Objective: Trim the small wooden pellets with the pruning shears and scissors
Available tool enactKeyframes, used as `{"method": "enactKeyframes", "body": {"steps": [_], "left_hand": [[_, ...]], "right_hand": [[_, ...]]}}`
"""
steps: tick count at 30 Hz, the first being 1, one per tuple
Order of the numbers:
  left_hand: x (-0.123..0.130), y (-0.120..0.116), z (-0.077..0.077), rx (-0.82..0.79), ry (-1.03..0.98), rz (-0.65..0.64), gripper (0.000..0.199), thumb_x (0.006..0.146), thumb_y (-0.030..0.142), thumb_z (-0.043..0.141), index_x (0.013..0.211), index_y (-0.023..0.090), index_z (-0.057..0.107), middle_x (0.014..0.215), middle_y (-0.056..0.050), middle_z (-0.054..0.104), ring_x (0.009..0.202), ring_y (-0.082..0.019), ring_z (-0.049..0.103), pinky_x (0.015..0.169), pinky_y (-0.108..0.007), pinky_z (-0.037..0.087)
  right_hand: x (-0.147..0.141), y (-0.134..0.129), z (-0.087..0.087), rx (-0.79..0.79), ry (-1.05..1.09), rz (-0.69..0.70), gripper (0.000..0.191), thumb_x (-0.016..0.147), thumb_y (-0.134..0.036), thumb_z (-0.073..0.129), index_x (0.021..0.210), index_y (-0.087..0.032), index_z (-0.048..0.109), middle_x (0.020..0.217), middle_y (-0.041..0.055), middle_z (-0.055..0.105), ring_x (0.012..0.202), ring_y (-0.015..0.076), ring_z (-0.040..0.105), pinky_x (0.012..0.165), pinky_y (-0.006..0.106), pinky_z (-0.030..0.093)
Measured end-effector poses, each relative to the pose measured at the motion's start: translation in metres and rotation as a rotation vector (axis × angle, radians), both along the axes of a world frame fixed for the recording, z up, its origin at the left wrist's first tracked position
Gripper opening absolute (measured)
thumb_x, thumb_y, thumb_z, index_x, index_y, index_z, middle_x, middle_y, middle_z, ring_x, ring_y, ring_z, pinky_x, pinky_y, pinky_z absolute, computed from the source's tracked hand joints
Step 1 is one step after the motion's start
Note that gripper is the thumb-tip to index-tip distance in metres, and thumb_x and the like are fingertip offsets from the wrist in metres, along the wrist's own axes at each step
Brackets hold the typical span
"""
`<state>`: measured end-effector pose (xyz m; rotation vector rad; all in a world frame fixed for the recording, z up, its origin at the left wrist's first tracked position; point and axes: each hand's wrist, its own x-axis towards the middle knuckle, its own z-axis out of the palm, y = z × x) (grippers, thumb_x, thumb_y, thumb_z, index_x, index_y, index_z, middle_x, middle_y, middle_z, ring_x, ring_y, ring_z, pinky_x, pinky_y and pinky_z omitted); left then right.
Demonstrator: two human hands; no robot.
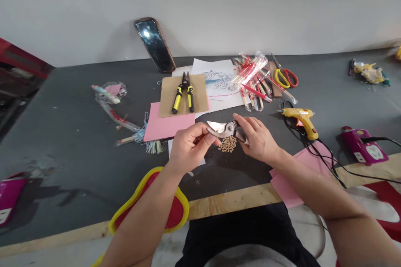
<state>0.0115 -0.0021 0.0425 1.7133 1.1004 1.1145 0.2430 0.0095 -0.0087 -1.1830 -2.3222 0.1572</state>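
Note:
My right hand [260,138] is wrapped round the handles of a pair of pruning shears [226,129], whose blades point left and stand apart. At the blade tips, my left hand [190,147] is closed in a pinch. Whatever its thumb and fingers hold is too small or hidden to make out. Below the shears, a small heap of short tan cut pieces [227,145] lies on the grey tabletop [219,179].
Behind the hands are yellow-black snips [183,96] on brown card [200,91], pink paper [153,123], a phone [155,46] and wrapped chopsticks [250,79]. Scissors [284,77], a corded glue gun [300,117] and a purple power box [365,146] lie right. A red-yellow cushion-like shape [180,206] is at the front edge.

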Motion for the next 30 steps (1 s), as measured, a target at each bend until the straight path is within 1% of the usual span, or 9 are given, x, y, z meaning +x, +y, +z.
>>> {"method": "enactKeyframes", "body": {"steps": [3, 7, 10, 14, 17, 19, 23, 27, 30], "left_hand": [[0.000, 0.000, 0.000, -0.018, -0.012, 0.004, 0.026, 0.095, 0.038, 0.066, 0.078, 0.019, 0.070, 0.069, -0.004, 0.075, 0.050, -0.012, 0.058, 0.046, -0.025, 0.043], [0.001, 0.000, 0.000, -0.018, -0.008, 0.026, 0.027, 0.095, 0.038, 0.066, 0.076, 0.020, 0.070, 0.068, -0.003, 0.074, 0.050, -0.011, 0.057, 0.044, -0.024, 0.041], [0.001, -0.001, 0.000, 0.013, 0.005, 0.040, 0.026, 0.095, 0.036, 0.065, 0.075, 0.020, 0.070, 0.066, -0.002, 0.073, 0.047, -0.010, 0.053, 0.043, -0.024, 0.038], [0.002, -0.001, 0.000, 0.065, 0.034, 0.043, 0.026, 0.095, 0.033, 0.064, 0.074, 0.019, 0.069, 0.064, -0.001, 0.071, 0.044, -0.008, 0.047, 0.041, -0.024, 0.034], [0.002, -0.001, 0.000, 0.075, 0.042, 0.036, 0.026, 0.095, 0.032, 0.064, 0.073, 0.019, 0.070, 0.063, -0.001, 0.070, 0.043, -0.008, 0.045, 0.041, -0.024, 0.032], [0.002, -0.001, 0.000, 0.081, 0.047, 0.032, 0.026, 0.095, 0.031, 0.064, 0.073, 0.019, 0.070, 0.063, -0.001, 0.070, 0.043, -0.008, 0.045, 0.041, -0.024, 0.032], [0.001, 0.000, 0.000, 0.100, 0.063, 0.017, 0.025, 0.095, 0.029, 0.064, 0.073, 0.019, 0.070, 0.063, -0.001, 0.071, 0.044, -0.009, 0.049, 0.042, -0.023, 0.034], [0.000, 0.001, 0.000, 0.104, 0.055, -0.012, 0.023, 0.095, 0.027, 0.064, 0.075, 0.018, 0.071, 0.065, -0.002, 0.074, 0.045, -0.009, 0.052, 0.043, -0.022, 0.036], [-0.002, 0.001, -0.001, 0.109, 0.074, -0.039, 0.023, 0.094, 0.027, 0.064, 0.075, 0.018, 0.072, 0.064, -0.002, 0.074, 0.044, -0.009, 0.052, 0.043, -0.022, 0.037]], "right_hand": [[-0.001, -0.001, 0.000, -0.019, 0.004, 0.003, 0.065, 0.085, -0.013, 0.051, 0.149, -0.017, 0.039, 0.113, 0.0139, 0.067, 0.100, 0.0283, 0.064, 0.088, 0.044, 0.055], [-0.002, -0.001, 0.003, -0.038, -0.002, 0.008, 0.067, 0.081, -0.010, 0.052, 0.147, -0.018, 0.042, 0.108, 0.0117, 0.068, 0.096, 0.0265, 0.064, 0.089, 0.042, 0.055], [0.000, 0.000, 0.006, -0.066, -0.002, 0.030, 0.065, 0.082, -0.010, 0.053, 0.146, -0.019, 0.043, 0.108, 0.0112, 0.068, 0.095, 0.0259, 0.065, 0.088, 0.041, 0.056], [0.003, 0.002, 0.007, -0.072, 0.009, 0.077, 0.057, 0.087, -0.013, 0.051, 0.144, -0.016, 0.044, 0.109, 0.0131, 0.068, 0.095, 0.0257, 0.066, 0.086, 0.040, 0.057], [0.006, 0.004, 0.008, -0.080, 0.017, 0.114, 0.059, 0.085, -0.012, 0.052, 0.143, -0.014, 0.045, 0.112, 0.0145, 0.068, 0.097, 0.0258, 0.067, 0.087, 0.039, 0.057], [0.008, 0.005, 0.009, -0.090, 0.027, 0.135, 0.059, 0.084, -0.012, 0.053, 0.143, -0.013, 0.045, 0.113, 0.0150, 0.068, 0.097, 0.0253, 0.067, 0.087, 0.038, 0.057], [0.010, 0.006, 0.010, -0.134, 0.055, 0.175, 0.055, 0.088, -0.015, 0.053, 0.143, -0.014, 0.045, 0.111, 0.0135, 0.068, 0.094, 0.0234, 0.068, 0.085, 0.036, 0.057], [0.011, 0.007, 0.008, -0.091, 0.068, 0.150, 0.057, 0.090, -0.018, 0.054, 0.146, -0.016, 0.043, 0.118, 0.0153, 0.067, 0.104, 0.0265, 0.067, 0.090, 0.041, 0.056], [0.012, 0.009, 0.006, -0.084, 0.066, 0.184, 0.059, 0.090, -0.017, 0.053, 0.148, -0.018, 0.041, 0.119, 0.0149, 0.068, 0.106, 0.0268, 0.066, 0.091, 0.042, 0.056]]}}
